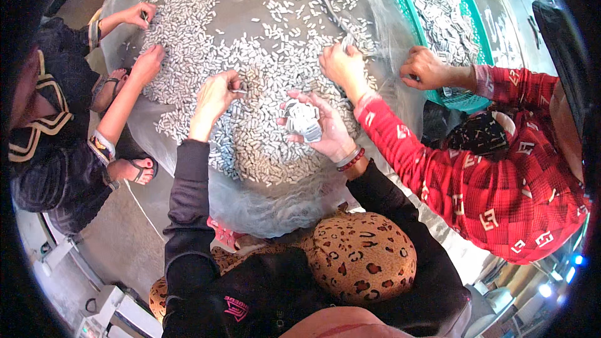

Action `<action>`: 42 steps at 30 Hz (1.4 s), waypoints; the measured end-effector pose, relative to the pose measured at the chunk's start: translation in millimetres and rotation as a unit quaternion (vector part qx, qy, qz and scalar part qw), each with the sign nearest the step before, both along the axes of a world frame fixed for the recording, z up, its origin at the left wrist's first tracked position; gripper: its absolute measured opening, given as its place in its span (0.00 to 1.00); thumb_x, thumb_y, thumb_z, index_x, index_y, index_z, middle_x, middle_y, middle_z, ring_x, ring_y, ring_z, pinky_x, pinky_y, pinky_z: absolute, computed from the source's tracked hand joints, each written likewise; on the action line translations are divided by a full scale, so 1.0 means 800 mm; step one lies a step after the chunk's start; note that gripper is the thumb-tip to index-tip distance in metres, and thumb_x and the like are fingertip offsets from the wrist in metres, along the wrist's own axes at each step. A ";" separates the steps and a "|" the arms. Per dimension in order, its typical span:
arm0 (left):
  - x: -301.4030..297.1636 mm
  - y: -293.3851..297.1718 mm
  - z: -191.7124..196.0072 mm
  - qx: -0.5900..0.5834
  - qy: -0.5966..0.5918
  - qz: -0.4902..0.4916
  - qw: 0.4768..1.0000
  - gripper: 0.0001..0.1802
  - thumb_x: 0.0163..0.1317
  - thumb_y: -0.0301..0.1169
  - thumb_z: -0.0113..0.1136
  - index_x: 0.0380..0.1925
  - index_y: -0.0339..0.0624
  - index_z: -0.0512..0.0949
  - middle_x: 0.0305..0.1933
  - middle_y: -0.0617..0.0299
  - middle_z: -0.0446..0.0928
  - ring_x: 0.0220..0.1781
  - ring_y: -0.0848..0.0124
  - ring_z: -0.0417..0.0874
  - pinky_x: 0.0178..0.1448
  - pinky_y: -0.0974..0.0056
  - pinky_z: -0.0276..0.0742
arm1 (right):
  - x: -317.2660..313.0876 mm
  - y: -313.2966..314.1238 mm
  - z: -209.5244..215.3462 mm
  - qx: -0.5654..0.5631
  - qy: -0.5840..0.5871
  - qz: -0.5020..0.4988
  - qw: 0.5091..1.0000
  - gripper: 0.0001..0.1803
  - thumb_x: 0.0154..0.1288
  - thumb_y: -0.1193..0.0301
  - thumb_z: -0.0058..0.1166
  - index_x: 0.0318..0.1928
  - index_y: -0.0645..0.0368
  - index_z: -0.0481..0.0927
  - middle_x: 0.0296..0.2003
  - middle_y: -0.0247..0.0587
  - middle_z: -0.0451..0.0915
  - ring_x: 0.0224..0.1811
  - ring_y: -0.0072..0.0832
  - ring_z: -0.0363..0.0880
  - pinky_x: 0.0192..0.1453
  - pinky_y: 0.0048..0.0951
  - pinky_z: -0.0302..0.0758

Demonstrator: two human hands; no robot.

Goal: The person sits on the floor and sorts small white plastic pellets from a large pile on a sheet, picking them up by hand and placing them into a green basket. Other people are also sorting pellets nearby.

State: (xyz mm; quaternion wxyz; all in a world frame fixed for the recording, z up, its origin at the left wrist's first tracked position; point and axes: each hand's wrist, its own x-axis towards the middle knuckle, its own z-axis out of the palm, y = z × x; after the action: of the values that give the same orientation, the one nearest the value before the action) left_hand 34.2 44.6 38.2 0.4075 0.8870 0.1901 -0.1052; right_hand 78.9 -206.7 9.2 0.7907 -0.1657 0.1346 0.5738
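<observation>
Over the pile of small oblong pieces [269, 161], whitish and tan, both my hands are at work. My left hand [215, 97] is closed in a pinch, and a small light piece [239, 91] sticks out from its fingertips. Palm up, my right hand [333, 133] cups a heap of small white oblong pieces [303, 120], with its fingers curled around them. A red bead bracelet [354, 161] circles my right wrist. The exact kind of the pieces is too small to make out.
At the left, a person in dark clothes has two hands [149, 62] at the pile's edge. On the right, a person in a red patterned sleeve [400, 144] reaches in beside my right hand. A green basket [481, 28] holds more pieces. Thin clear sheeting [250, 213] borders the pile.
</observation>
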 end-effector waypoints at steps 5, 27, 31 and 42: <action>0.000 -0.060 0.057 0.036 -0.146 -0.160 0.976 0.12 0.40 0.15 0.53 0.28 0.38 0.71 0.30 0.54 0.70 0.37 0.56 0.74 0.40 0.58 0.70 | -0.014 0.028 -0.004 0.048 0.086 0.008 0.995 0.31 0.67 0.44 0.36 0.60 0.52 0.67 0.48 0.41 0.77 0.51 0.46 0.75 0.50 0.59 0.73; -0.034 0.029 0.103 0.154 -0.259 0.027 0.953 0.14 0.58 0.31 0.55 0.44 0.42 0.78 0.47 0.54 0.77 0.52 0.59 0.77 0.54 0.60 0.72 | 0.257 -0.053 0.090 0.012 -0.206 -0.408 0.889 0.28 0.61 0.67 0.46 0.60 0.67 0.62 0.58 0.54 0.65 0.58 0.46 0.65 0.67 0.50 0.59; -0.094 0.093 -0.009 0.210 0.210 -0.022 0.955 0.27 0.53 0.47 0.59 0.39 0.30 0.78 0.36 0.40 0.79 0.43 0.49 0.80 0.49 0.52 0.74 | 0.085 0.068 0.094 -0.181 -0.431 -0.171 0.867 0.21 0.65 0.72 0.43 0.58 0.63 0.68 0.49 0.47 0.74 0.49 0.32 0.74 0.56 0.33 0.71; -0.146 0.180 -0.154 0.308 -0.132 0.361 0.870 0.16 0.54 0.27 0.51 0.44 0.40 0.77 0.42 0.45 0.78 0.46 0.52 0.80 0.51 0.54 0.73 | -0.002 -0.043 -0.015 -0.374 -0.816 0.090 0.431 0.26 0.59 0.80 0.48 0.60 0.63 0.66 0.56 0.54 0.70 0.59 0.47 0.67 0.63 0.37 0.63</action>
State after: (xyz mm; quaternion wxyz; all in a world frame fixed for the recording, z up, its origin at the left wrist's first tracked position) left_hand -83.0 188.7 -85.2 0.1443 0.8429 0.4639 0.2314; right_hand 77.5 -240.8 -2.7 0.3375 -0.8473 -0.3878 0.1331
